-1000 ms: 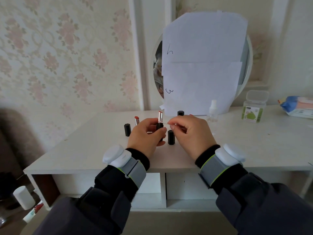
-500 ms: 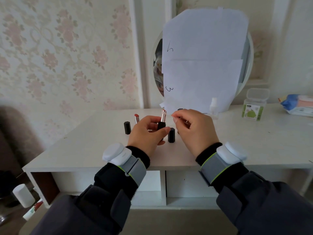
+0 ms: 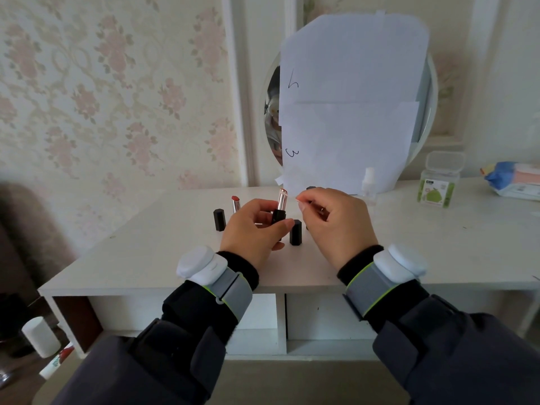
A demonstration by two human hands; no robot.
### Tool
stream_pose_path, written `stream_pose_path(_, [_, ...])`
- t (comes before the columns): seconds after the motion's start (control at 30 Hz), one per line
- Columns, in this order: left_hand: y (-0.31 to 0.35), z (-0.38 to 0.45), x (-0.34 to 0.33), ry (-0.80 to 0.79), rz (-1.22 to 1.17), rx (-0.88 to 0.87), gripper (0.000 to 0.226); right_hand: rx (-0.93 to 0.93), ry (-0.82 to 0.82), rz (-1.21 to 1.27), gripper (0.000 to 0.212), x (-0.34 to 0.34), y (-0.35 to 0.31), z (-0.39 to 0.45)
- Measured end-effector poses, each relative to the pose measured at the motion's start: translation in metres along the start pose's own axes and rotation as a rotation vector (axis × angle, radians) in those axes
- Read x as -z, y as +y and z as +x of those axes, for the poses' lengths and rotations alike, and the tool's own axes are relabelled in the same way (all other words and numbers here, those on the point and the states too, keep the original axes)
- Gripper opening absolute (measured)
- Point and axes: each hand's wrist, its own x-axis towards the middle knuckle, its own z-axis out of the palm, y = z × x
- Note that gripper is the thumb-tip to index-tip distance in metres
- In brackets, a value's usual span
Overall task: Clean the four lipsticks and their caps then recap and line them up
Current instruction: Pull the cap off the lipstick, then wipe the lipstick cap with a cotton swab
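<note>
Plainly, surface: a white dressing table (image 3: 438, 247) with two open cubbies under its front edge.
Room: floral wallpaper on the left; a round mirror (image 3: 270, 118) at the back, mostly covered by white paper sheets (image 3: 350, 97).
Left hand (image 3: 254, 229): fingers and thumb wrapped round the black base of an uncapped lipstick (image 3: 281, 206), held upright above the table.
Right hand (image 3: 336, 220): fingers curled, thumb and forefinger pinched together just right of the lipstick tip; perhaps on a thin swab, too small to tell.
On the table: a second open lipstick (image 3: 235, 203) behind the left hand, black caps at left (image 3: 219, 220) and centre (image 3: 295, 232).
Right end: a small spray bottle (image 3: 368, 185), a clear green-labelled box (image 3: 438, 185), a wipes pack (image 3: 514, 179).
Open room: bare tabletop stretches right of the hands toward the front edge.
</note>
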Motion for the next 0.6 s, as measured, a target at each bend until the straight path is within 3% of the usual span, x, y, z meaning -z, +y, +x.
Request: stream_pose_path(0.6, [-0.0032, 0.0022, -0.0003, 0.034, -0.028, 0.013, 0.022, 0.010, -0.158, -0.014, 0.013, -0.0022, 0.0010, -0.0032])
